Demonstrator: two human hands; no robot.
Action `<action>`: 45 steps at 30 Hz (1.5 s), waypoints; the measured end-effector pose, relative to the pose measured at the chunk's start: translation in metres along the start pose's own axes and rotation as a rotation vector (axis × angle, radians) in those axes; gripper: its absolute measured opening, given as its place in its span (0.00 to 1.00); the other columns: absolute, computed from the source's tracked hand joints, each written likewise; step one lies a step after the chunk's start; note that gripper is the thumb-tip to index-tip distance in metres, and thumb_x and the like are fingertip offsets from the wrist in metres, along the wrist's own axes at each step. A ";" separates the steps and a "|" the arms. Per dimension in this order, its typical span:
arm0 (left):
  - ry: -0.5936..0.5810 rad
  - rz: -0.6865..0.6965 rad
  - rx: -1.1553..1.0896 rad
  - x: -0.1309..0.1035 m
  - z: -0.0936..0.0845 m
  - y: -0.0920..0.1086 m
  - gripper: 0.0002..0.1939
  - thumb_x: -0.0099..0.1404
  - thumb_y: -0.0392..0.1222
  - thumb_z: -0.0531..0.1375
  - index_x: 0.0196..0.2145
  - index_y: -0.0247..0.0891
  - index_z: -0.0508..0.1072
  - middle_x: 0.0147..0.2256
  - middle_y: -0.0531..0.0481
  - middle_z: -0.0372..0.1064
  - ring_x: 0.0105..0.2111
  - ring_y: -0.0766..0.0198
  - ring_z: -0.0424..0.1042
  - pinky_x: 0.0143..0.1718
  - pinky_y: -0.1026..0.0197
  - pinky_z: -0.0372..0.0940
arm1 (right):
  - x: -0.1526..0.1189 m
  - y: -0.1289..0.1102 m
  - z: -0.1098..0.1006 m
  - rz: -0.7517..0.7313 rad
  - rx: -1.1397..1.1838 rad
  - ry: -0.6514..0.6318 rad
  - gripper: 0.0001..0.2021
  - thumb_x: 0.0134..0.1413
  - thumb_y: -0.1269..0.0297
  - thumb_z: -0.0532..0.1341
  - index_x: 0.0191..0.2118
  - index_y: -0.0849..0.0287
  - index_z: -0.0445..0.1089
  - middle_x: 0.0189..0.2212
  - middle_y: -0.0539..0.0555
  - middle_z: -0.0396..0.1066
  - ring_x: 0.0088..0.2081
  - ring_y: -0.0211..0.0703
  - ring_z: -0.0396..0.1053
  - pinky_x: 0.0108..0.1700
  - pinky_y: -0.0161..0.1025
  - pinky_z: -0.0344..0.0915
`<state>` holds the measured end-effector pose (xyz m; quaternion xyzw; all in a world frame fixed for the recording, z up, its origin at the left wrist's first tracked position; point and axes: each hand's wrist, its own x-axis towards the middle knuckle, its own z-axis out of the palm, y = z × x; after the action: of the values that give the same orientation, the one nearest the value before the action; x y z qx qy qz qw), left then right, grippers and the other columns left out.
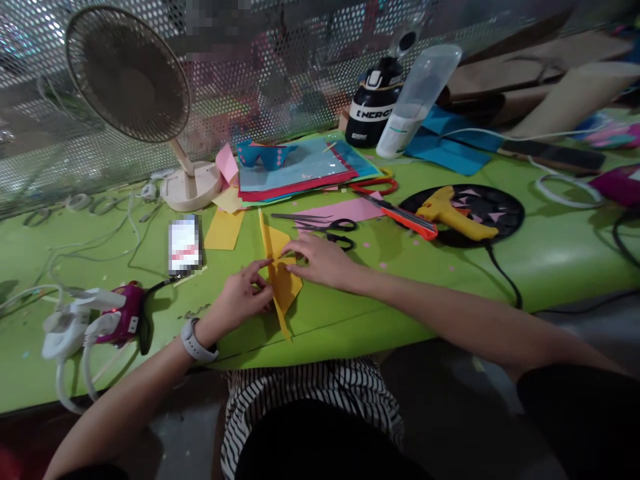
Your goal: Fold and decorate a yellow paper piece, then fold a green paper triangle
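A folded yellow paper piece stands partly raised on the green table, its long narrow edge running toward me. My left hand grips that edge from the left, fingers bent against it. On the other side, my right hand pinches the paper near its middle with thumb and fingertips. Just beyond the right hand lie black-handled scissors and dark tweezers. A flat yellow-orange paper piece rests to the upper left of the folded one.
A fan and a phone stand left, near a purple power strip with cables. Blue paper glasses lie on stacked sheets. Right are a red cutter knife, a yellow glue gun on a black tray, and a black bottle.
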<state>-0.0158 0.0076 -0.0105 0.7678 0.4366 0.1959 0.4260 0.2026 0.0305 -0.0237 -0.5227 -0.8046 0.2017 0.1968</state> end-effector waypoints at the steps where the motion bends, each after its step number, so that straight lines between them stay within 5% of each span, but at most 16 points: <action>1: -0.002 0.018 0.084 0.001 0.000 0.002 0.27 0.65 0.39 0.55 0.60 0.33 0.59 0.29 0.52 0.74 0.18 0.69 0.71 0.20 0.67 0.65 | -0.001 0.000 0.000 -0.030 -0.001 0.000 0.14 0.57 0.60 0.61 0.48 0.55 0.72 0.41 0.56 0.68 0.39 0.45 0.67 0.35 0.38 0.56; 4: 0.087 0.151 0.525 0.004 -0.002 0.009 0.22 0.66 0.45 0.56 0.56 0.35 0.67 0.28 0.50 0.73 0.23 0.66 0.71 0.23 0.63 0.64 | -0.001 0.001 -0.001 -0.089 0.017 -0.023 0.14 0.57 0.64 0.60 0.49 0.55 0.74 0.41 0.56 0.68 0.40 0.45 0.66 0.37 0.39 0.58; 9: 0.185 0.496 0.969 0.011 -0.004 0.010 0.19 0.68 0.56 0.56 0.41 0.36 0.75 0.49 0.37 0.70 0.48 0.50 0.70 0.47 0.48 0.66 | 0.000 0.002 -0.006 -0.046 0.035 -0.040 0.13 0.53 0.67 0.62 0.45 0.55 0.75 0.41 0.55 0.69 0.41 0.45 0.67 0.38 0.39 0.59; 14: 0.089 0.607 0.939 0.018 -0.009 0.003 0.20 0.69 0.56 0.54 0.41 0.34 0.72 0.45 0.39 0.72 0.48 0.51 0.70 0.50 0.49 0.64 | 0.002 0.002 -0.010 0.134 0.006 -0.006 0.16 0.48 0.56 0.67 0.42 0.58 0.71 0.41 0.56 0.69 0.38 0.46 0.67 0.36 0.41 0.60; 21: -0.041 0.708 0.943 0.032 -0.018 0.007 0.23 0.68 0.59 0.51 0.42 0.36 0.71 0.40 0.42 0.72 0.44 0.53 0.69 0.54 0.47 0.61 | 0.006 0.003 -0.008 0.138 -0.054 -0.024 0.15 0.46 0.56 0.68 0.38 0.58 0.69 0.39 0.56 0.70 0.38 0.48 0.68 0.36 0.43 0.60; 34: -0.049 0.722 0.831 0.033 -0.019 0.001 0.28 0.65 0.64 0.52 0.45 0.35 0.70 0.42 0.41 0.72 0.44 0.53 0.70 0.59 0.45 0.58 | 0.007 -0.003 -0.011 0.232 0.098 -0.132 0.10 0.48 0.61 0.67 0.35 0.57 0.68 0.35 0.53 0.73 0.34 0.43 0.68 0.31 0.39 0.57; 41: -0.036 0.730 0.795 0.030 -0.017 0.001 0.30 0.65 0.67 0.52 0.42 0.34 0.72 0.41 0.40 0.73 0.44 0.53 0.70 0.58 0.43 0.60 | 0.006 -0.002 -0.014 0.237 0.241 -0.087 0.11 0.55 0.67 0.63 0.44 0.58 0.69 0.30 0.51 0.74 0.30 0.40 0.69 0.32 0.38 0.60; 45: -0.037 0.726 0.833 0.029 -0.015 -0.002 0.33 0.65 0.67 0.50 0.43 0.32 0.73 0.43 0.38 0.72 0.45 0.50 0.70 0.59 0.43 0.59 | 0.007 0.005 -0.013 0.237 0.219 -0.053 0.08 0.54 0.65 0.64 0.41 0.58 0.72 0.31 0.51 0.74 0.30 0.39 0.69 0.33 0.38 0.59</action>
<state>-0.0111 0.0391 -0.0058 0.9760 0.1770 0.1273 -0.0013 0.2108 0.0402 -0.0144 -0.5839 -0.7154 0.3237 0.2059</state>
